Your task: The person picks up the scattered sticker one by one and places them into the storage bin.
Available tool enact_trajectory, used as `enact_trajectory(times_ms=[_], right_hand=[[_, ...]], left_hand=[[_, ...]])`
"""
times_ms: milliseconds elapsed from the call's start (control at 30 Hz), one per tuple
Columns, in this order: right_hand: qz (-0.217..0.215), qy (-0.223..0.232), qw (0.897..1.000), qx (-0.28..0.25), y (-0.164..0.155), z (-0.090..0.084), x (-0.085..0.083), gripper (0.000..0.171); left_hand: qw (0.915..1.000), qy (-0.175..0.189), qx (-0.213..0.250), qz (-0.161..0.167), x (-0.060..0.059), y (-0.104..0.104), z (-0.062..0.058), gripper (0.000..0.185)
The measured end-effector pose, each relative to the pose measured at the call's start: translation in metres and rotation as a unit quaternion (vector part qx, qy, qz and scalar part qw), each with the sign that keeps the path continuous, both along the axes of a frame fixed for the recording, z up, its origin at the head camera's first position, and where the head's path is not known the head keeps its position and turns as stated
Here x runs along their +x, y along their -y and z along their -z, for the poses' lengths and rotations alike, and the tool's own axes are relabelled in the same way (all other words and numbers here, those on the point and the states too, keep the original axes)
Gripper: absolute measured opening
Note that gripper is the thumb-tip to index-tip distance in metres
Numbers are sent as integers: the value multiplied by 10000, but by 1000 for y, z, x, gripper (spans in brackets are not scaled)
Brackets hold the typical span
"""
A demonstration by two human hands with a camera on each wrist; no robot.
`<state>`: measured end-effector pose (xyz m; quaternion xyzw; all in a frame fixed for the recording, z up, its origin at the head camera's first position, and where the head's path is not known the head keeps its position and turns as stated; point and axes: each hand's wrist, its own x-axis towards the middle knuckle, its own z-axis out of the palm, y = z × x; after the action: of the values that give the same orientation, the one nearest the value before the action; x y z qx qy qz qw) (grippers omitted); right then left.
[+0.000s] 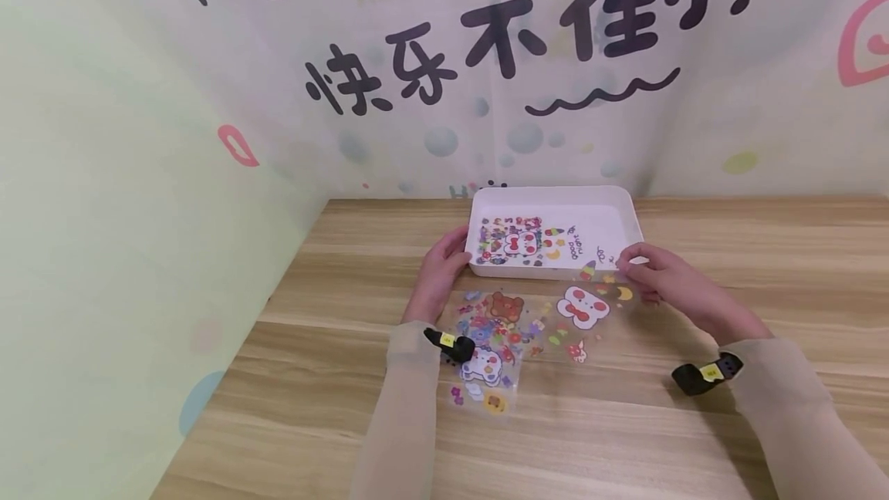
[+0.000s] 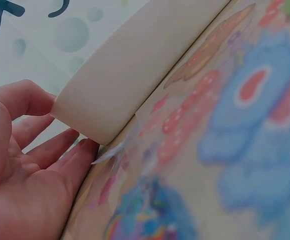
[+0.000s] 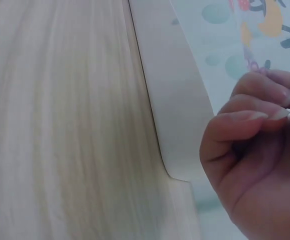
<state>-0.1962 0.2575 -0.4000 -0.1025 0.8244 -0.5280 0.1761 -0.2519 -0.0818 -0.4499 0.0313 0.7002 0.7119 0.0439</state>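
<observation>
On the wooden table (image 1: 625,423), just in front of the white tray (image 1: 628,211), a clear sticker sheet (image 1: 556,315) is being lifted by its far right corner: the right hand (image 1: 660,276) pinches that corner between curled fingertips (image 3: 265,117), while the left hand (image 1: 441,268) has its fingers relaxed and spread against the tray's near left corner, steadying it and holding nothing. The step in hand looks like moving this sheet into the tray or drawing it out (the pictures do not settle which). The next move probably calls for keeping the thin film flat as it clears the low rim, since it flexes easily. Inside the tray lies another printed sticker sheet (image 1: 517,241), flat on the bottom. A second clear sheet (image 1: 486,373) lies on the table nearer the person, partly under the lifted one.
</observation>
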Motion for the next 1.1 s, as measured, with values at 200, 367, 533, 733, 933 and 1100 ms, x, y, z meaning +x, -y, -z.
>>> enact_trajectory(times_ms=[200,367,533,733,933,1100], right_hand=[[267,-52,9994,-196,-1,-1,-1,35],[424,10,9986,-329,-3,1,-2,35],[586,-48,9970,-504,-4,1,-3,37],[680,-111,9958,-608,-6,0,-4,36],[755,-165,9943,-735,-6,0,-4,38],[773,-145,9949,-637,-8,0,-4,41]], left_hand=[[10000,-55,9,0,1,0,0,42],[10000,-39,37,-30,1,0,1,42],[10000,-6,6,-60,1,-1,1,41],[10000,44,31,66,5,-2,-9,43],[9999,78,-100,95,13,-4,-22,44],[9999,73,-115,96,15,-4,-24,45]])
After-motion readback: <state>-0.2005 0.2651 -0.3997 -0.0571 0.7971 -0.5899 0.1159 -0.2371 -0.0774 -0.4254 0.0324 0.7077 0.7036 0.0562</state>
